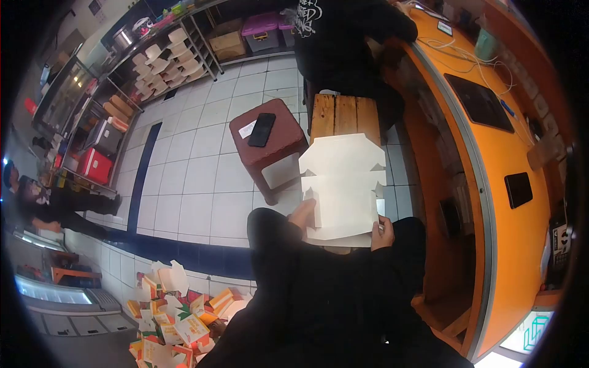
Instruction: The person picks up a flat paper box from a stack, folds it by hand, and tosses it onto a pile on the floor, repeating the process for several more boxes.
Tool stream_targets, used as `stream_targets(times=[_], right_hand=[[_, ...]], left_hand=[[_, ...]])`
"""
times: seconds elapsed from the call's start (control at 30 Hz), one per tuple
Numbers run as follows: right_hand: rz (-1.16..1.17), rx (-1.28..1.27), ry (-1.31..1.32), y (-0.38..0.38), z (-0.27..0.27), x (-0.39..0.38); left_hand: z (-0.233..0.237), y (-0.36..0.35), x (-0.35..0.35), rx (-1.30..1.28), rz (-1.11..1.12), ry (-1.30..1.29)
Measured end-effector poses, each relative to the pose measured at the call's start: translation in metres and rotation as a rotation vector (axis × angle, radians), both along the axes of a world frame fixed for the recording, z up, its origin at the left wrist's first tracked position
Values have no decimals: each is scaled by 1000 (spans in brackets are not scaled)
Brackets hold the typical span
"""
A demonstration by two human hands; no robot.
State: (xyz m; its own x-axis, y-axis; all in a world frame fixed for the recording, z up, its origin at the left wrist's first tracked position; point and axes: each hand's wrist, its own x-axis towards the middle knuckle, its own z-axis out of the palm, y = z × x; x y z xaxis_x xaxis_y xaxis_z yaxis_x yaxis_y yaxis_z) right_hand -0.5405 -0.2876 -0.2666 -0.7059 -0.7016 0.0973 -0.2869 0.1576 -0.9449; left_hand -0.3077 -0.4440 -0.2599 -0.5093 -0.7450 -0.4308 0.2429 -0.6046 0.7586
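An unfolded cardboard box [345, 190], pale inside with notched flaps, is held in front of my lap. My left hand [302, 216] grips its left edge, where a side flap stands partly up. On the lower right edge, the fingers of my right hand [381, 233] are closed round the board. The far panel reaches over the near end of a wooden bench [343, 116]. Down to my left lies a heap of printed food boxes [184, 325] in yellow, white and red.
A black phone [262, 129] lies on a reddish-brown stool [270, 105] ahead. On the right runs an orange counter [491, 178] with a tablet [478, 102] and another phone [518, 189]. One person in black [350, 49] sits ahead; another person [67, 205] is at far left.
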Motion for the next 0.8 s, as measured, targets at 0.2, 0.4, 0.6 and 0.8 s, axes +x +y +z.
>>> stream_targets(times=[0.2,0.4,0.6,0.8], right_hand=[[122,-65,-215,-1,-1,-1],[130,-29,-346,-1,39,12],[235,-77,576,8,130,46],[459,-143,727,-4,104,72]], left_hand=[[51,-6,-3,-84,-106,-47],[44,-13,-5,-321,-184,-330],[60,-3,-20,-202,-55,-398],[59,16,-43,-267,36,-97]])
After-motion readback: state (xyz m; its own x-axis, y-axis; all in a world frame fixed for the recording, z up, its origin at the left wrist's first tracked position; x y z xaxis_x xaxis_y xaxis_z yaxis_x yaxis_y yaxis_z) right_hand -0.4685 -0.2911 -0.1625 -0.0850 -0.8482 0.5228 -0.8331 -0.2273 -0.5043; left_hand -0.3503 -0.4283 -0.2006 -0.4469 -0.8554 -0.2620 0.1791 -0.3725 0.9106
